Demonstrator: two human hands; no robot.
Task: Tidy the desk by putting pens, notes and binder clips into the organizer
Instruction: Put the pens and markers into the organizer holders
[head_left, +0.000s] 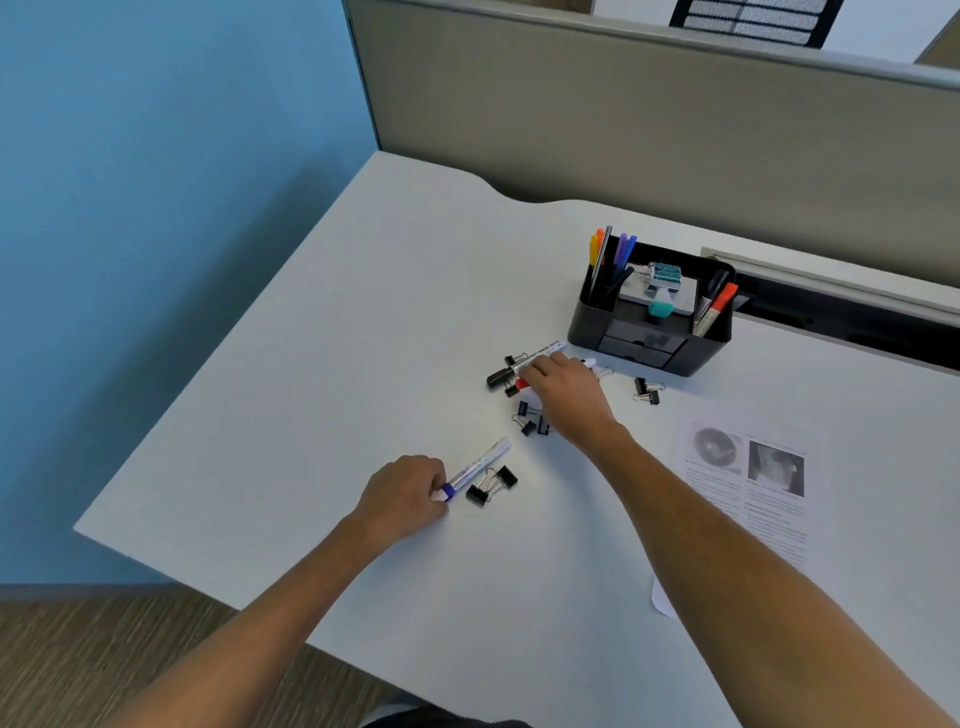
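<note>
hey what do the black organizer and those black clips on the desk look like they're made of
The organizer looks like moulded plastic: smooth matte black walls with rounded corners, though painted metal can't be ruled out. The clips look like metal: black folded bodies with thin, shiny silver wire handles.

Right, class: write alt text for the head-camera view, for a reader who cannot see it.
Two bare hands gather markers on a white desk: the left hand pinches a blue-capped marker, the right hand covers markers and binder clips near a black organizer.
</note>
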